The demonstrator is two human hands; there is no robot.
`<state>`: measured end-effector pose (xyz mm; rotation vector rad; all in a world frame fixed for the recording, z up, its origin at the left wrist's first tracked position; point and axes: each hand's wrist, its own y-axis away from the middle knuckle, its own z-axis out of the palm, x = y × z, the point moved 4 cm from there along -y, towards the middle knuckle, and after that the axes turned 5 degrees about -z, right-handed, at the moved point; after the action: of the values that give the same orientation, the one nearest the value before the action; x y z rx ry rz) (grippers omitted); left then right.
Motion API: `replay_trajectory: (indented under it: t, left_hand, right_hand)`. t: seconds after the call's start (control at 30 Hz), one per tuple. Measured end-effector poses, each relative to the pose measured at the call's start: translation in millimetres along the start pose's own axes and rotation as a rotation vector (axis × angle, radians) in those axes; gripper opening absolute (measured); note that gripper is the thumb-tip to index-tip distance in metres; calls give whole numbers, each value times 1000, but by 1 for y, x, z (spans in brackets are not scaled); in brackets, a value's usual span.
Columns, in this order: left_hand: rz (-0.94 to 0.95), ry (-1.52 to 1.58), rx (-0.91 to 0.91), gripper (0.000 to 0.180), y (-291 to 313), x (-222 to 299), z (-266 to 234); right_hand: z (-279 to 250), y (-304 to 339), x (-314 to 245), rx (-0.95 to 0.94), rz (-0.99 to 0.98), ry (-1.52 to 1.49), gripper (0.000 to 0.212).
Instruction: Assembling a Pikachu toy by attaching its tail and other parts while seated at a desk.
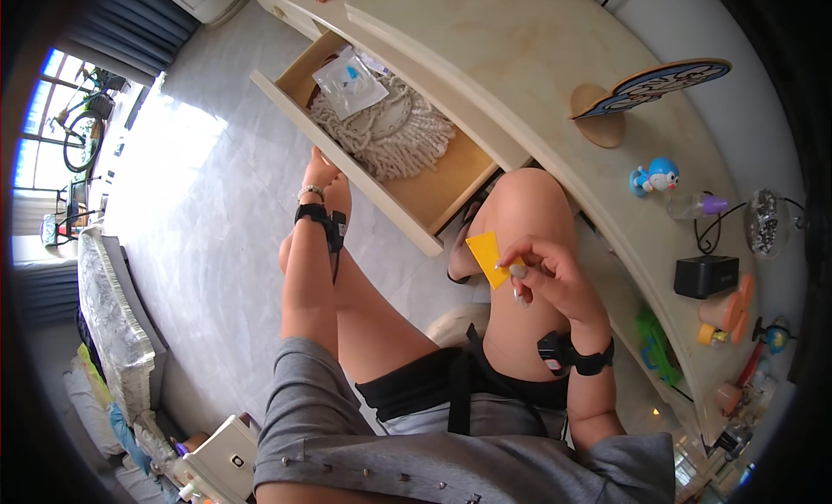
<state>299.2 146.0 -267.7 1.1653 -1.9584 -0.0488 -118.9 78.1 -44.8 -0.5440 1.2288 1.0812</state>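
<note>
My right hand (555,274) is closed in a pinch on a small yellow paper piece (482,254), held above my right thigh. The paper looks flat with angled edges, and my fingers cover its right end. My left hand (322,170) is at the outside of an open drawer's (347,162) front panel, close to my left knee. Its fingertips are partly hidden, so its grip is unclear. Inside the drawer lie a cream tasselled textile (390,136) and a clear plastic packet (351,84) with a small blue item.
The long cream cabinet top (511,62) carries a wooden-based ornament (598,114), a blue-and-white figurine (656,176), a purple-capped bottle (693,206), a black box (706,277) and an orange item (730,309). A green object (659,348) sits below its edge. A sofa (113,305) is at left.
</note>
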Motion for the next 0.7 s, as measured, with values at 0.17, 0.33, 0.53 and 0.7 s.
replay_trajectory:
  t: [0.17,0.33,0.53,0.7]
  left_hand:
    - [-15,18,-7,63,-3,-3,3]
    - [-62,10,-9,65,6,6,4]
    - [-145,-40,45,62,10,6,3]
    - [-131,1,36,68,1,-1,4]
  right_hand:
    - [-3,1,0,-19,-9,-45,14]
    - [-3,-1,-4,-22,2,-42,14]
    - [-3,-3,-2,-26,15,-41,14]
    - [-6,-2,-2,6,14,-69,14]
